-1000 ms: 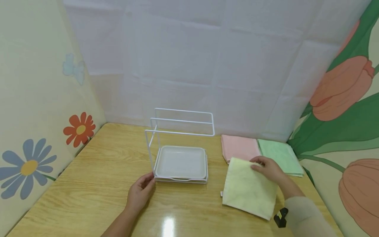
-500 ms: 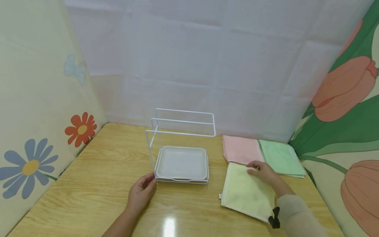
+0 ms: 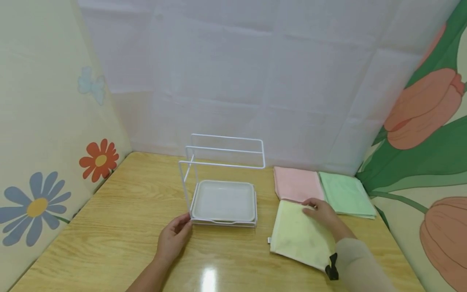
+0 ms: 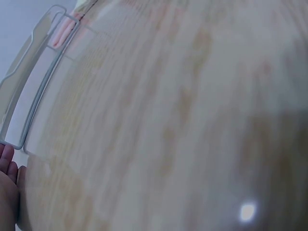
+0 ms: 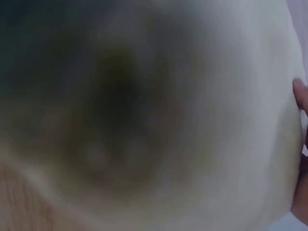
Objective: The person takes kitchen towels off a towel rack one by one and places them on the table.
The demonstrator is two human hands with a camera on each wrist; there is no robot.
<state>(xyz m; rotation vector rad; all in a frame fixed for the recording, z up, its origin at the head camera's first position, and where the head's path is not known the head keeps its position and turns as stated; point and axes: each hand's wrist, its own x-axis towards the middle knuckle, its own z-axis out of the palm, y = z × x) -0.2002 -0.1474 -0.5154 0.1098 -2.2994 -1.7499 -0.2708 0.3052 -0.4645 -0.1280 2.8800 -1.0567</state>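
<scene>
A white wire rack (image 3: 223, 165) stands mid-table, with a shallow white tray (image 3: 223, 200) lying in its base. My left hand (image 3: 174, 237) pinches the rack's front left corner; in the left wrist view its fingertips (image 4: 6, 161) meet the wire. To the right, a folded yellow towel (image 3: 303, 235) with a small white tag at its left edge hangs from my right hand (image 3: 322, 213), thumb and fingers pinching its top edge. The towel's near right corner is behind the sleeve. In the right wrist view the pale towel (image 5: 231, 144) fills most of the picture, blurred.
A folded pink towel (image 3: 297, 183) and a folded green towel (image 3: 346, 194) lie side by side at the back right of the wooden table (image 3: 146, 182). A white sheet (image 3: 226, 73) hangs behind. Flower-patterned panels (image 3: 36, 121) flank both sides.
My right hand has moved a little left and toward me, bringing the yellow towel along and uncovering more of the pink towel. The left hand and rack stay in place.
</scene>
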